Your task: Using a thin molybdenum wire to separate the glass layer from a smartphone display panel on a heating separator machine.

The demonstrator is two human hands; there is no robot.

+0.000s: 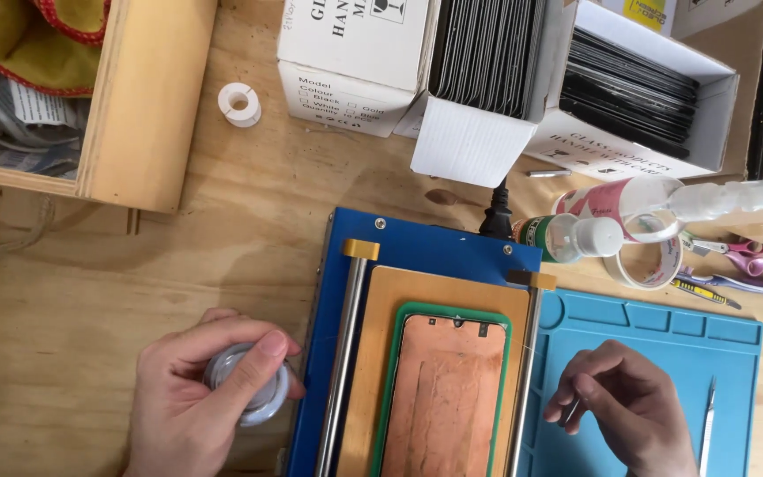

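Meanwhile, left hand (pixel 200 397) curls closed around a white spool (pixel 249 384), right hand (pixel 624 406) pinching a thin wire (pixel 572 410).

Phone-repair workshop: wooden bench (pixel 222 238), blue heating plate (pixel 426 252), boxed glass panels (pixel 629 88) upper right, silicone mat (pixel 664 327).

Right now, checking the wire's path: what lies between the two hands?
Head view: the blue machine with its tan plate and green-framed phone panel lies between left hand and right hand.
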